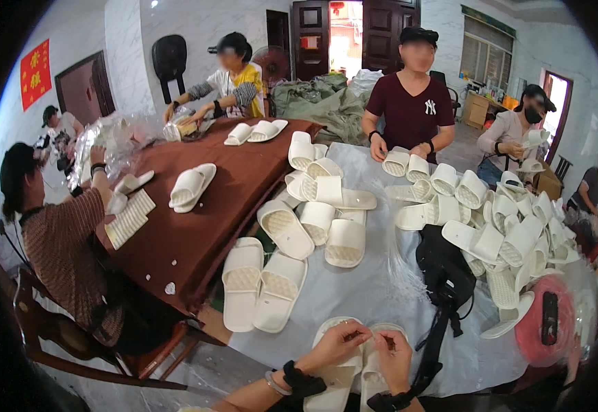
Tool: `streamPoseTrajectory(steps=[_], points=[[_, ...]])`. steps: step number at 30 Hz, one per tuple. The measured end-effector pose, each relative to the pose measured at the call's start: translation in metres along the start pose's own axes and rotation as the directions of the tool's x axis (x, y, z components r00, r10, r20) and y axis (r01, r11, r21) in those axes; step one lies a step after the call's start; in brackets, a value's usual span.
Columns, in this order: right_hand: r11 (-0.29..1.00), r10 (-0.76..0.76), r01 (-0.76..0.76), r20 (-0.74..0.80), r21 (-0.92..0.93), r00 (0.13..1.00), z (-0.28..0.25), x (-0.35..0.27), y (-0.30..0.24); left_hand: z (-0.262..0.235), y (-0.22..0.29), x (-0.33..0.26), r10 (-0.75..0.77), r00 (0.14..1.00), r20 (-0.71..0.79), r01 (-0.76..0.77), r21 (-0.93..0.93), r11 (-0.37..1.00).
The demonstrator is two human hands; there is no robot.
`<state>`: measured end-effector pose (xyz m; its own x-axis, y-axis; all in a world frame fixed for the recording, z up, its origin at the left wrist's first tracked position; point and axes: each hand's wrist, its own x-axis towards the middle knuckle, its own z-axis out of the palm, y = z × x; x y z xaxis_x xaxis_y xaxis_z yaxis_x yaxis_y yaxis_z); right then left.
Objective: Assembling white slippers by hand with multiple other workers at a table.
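My left hand [342, 341] and my right hand [393, 356] come together at the near edge of the table, fingertips almost meeting. Both are pinched closed; whatever lies between the fingers is too small to make out. Directly beneath them lies a pair of cream slippers, the left slipper [331, 386] partly covered by my hand and wrist, the right one mostly hidden. Another slipper pair [276, 292] rests just to the left, soles down. Ahead of my right hand is a bundle of thin white strands [407, 264], beside a black strapped bag [444, 264].
A large slipper heap [519, 233] fills the right side, with a pink plastic-wrapped roll [545, 319] nearby. More slippers [326, 206] are piled ahead. A brown-covered table [196, 237] adjoins on the left. Several people sit or stand around, handling slippers and plastic bags.
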<state>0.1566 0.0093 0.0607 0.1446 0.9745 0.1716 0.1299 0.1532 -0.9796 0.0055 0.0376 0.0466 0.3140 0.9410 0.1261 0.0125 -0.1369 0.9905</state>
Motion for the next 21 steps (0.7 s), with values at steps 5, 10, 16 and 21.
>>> streamPoseTrajectory(steps=[5,10,16,21], points=[[0.999,-0.019,0.02,0.002,-0.034,1.0,-0.004,0.0,0.006,0.001,0.003,0.001,-0.01,1.0,-0.01,0.012,0.132,0.991],[0.994,-0.07,0.072,0.019,-0.079,0.997,0.005,0.006,0.004,-0.009,-0.003,-0.001,-0.108,0.989,-0.098,0.109,0.01,0.994],[0.995,-0.094,0.094,0.049,-0.012,0.994,0.001,0.005,0.006,-0.007,-0.007,0.001,-0.146,0.987,-0.067,0.141,-0.074,0.987],[0.996,-0.062,0.063,0.017,-0.065,0.998,-0.005,-0.001,0.002,-0.002,-0.006,-0.001,-0.066,0.997,-0.04,0.066,0.0,0.998]])
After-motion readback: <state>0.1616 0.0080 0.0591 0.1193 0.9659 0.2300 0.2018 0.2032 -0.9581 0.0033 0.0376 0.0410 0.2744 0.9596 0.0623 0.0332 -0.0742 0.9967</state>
